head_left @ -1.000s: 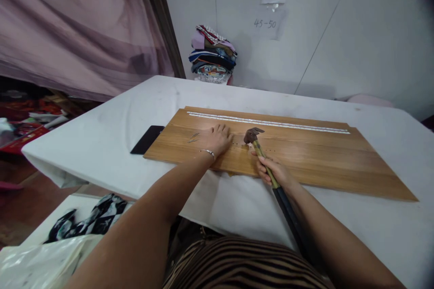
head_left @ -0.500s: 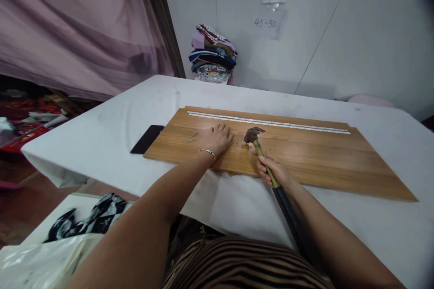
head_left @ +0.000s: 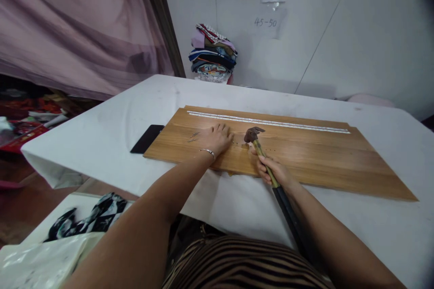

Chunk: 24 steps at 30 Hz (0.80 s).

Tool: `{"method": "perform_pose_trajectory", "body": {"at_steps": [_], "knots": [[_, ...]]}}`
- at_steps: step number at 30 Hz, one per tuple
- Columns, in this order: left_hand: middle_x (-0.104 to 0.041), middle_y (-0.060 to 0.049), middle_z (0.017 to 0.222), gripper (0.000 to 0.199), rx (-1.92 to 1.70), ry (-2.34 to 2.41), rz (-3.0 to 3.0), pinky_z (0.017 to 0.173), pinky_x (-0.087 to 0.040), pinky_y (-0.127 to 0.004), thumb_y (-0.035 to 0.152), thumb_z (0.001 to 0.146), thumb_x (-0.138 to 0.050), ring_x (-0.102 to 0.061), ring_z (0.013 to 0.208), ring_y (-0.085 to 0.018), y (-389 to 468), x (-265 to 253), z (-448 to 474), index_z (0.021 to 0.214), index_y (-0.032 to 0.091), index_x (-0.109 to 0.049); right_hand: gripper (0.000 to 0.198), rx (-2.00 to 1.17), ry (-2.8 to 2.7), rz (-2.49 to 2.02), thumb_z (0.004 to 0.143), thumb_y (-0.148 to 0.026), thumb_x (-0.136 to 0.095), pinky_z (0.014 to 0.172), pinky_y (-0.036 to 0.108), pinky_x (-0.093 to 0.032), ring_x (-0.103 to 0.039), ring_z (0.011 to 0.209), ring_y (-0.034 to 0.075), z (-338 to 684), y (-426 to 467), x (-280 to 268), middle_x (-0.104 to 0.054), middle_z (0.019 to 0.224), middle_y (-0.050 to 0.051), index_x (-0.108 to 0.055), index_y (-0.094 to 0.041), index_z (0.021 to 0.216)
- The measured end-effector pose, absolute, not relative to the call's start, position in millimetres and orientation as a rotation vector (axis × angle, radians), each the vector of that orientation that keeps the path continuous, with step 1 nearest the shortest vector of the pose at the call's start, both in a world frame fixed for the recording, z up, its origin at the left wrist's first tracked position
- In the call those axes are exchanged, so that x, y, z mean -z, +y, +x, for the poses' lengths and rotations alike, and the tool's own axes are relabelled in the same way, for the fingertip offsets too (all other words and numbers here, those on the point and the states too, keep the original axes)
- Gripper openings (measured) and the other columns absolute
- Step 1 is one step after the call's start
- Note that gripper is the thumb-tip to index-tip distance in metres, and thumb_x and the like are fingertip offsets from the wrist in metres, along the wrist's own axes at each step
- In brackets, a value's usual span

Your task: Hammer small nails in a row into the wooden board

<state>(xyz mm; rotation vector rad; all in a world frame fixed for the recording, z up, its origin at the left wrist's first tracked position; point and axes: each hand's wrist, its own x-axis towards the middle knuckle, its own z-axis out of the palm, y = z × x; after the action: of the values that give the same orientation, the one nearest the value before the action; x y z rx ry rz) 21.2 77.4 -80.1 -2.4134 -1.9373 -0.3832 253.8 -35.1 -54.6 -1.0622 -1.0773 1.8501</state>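
Note:
My right hand (head_left: pixel 272 169) is wrapped round the yellowish shaft of a claw hammer (head_left: pixel 257 144). Its rusty brown head is over the wooden board (head_left: pixel 322 158), and the black grip runs back under my forearm. My left hand (head_left: pixel 221 139) lies flat on the board with its fingers stretched out, left of the hammer head. A few loose nails (head_left: pixel 193 137) rest on the board to the left of that hand. Small dark dots, too small to make out clearly, run in a row across the board on both sides of the hammer head.
A white measuring strip (head_left: pixel 271 122) lies along the board's far side. Beside the board's left end is a black flat object (head_left: pixel 148 139) on the white-covered table (head_left: pixel 101 131). Folded clothes (head_left: pixel 213 54) are stacked by the wall. Patterned cloth (head_left: pixel 91 216) lies at lower left.

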Motion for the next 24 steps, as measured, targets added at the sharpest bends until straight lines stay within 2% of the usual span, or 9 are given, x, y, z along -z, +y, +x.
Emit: {"method": "perform_pose_trajectory", "body": {"at_steps": [7, 24], "knots": [[-0.063, -0.012, 0.14, 0.029, 0.383, -1.938, -2.411, 0.111, -0.04, -0.046, 0.038, 0.104, -0.045, -0.051, 0.135, -0.029, 77.3, 80.1, 21.3, 0.118, 0.023, -0.065, 0.053, -1.846, -1.081, -1.067, 0.077, -0.052, -0.075, 0.03, 0.018, -0.027, -0.035, 0.034, 0.007, 254.0, -35.8, 56.2, -0.045, 0.059, -0.012, -0.057, -0.023, 0.117], [-0.064, -0.013, 0.14, 0.031, 0.372, -1.935, -2.416, 0.111, -0.04, -0.048, 0.039, 0.104, -0.044, -0.052, 0.133, -0.03, 76.6, 78.0, 21.8, 0.118, 0.023, -0.066, 0.054, -1.841, -1.066, -1.094, 0.073, -0.052, -0.078, 0.03, 0.017, -0.028, -0.035, 0.034, 0.006, 252.3, -38.6, 49.6, -0.046, 0.057, -0.012, -0.059, -0.023, 0.114]]}}
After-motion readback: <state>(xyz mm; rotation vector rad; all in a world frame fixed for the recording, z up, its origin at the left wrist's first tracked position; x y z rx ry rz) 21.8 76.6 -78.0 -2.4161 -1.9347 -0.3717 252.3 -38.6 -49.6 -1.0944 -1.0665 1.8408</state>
